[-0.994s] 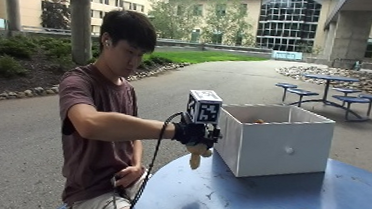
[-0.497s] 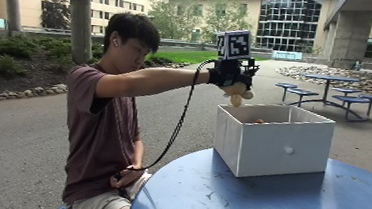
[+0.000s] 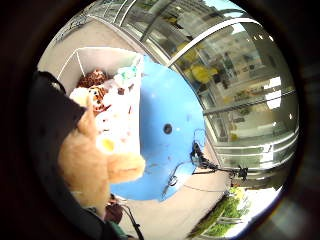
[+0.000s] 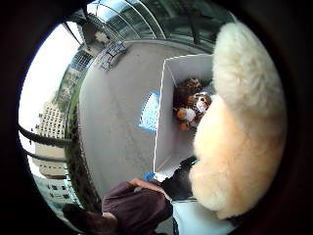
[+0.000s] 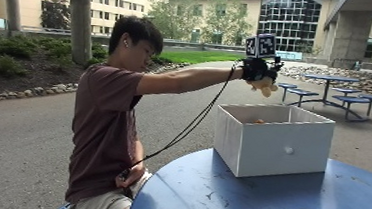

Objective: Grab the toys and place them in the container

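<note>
Right hand (image 5: 258, 70) grips plush toy (image 5: 265, 85) above container (image 5: 273, 146); palm views reveal toys (image 4: 191, 108) inside.

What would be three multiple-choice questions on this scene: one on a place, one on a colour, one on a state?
1. Where is the plush toy held?
A. above the white container
B. on the ground
C. behind the person

2. What colour is the round table?
A. red
B. blue
C. yellow

3. How is the container?
A. closed by a lid
B. tipped over
C. open, with toys inside

Answers:
1 A: the gloved right hand grips the toy over the container's open top.
2 B: the tabletop is blue.
3 C: the palm views show stuffed toys lying inside it.
</note>
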{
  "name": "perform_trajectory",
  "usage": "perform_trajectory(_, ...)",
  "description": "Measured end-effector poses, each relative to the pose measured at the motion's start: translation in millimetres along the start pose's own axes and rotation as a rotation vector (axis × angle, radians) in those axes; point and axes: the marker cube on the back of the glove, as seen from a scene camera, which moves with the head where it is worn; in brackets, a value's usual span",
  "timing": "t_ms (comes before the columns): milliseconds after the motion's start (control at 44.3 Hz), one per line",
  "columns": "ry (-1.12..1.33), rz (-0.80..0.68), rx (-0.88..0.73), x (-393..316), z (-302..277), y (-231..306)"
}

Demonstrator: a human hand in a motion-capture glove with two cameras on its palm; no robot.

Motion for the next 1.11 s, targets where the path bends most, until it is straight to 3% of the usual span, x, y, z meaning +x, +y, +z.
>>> perform_trajectory(136,-0.013,0.000,-0.040,-30.4,10.5,-31.2)
perform_trajectory(339,0.007,-0.002,-0.290,-37.9,39.8,-37.8)
perform_trajectory(745,0.043,-0.041,-0.255,-28.4,45.0,-25.5)
perform_trajectory(1107,0.070,0.055,-0.087,68.4,3.3,34.4)
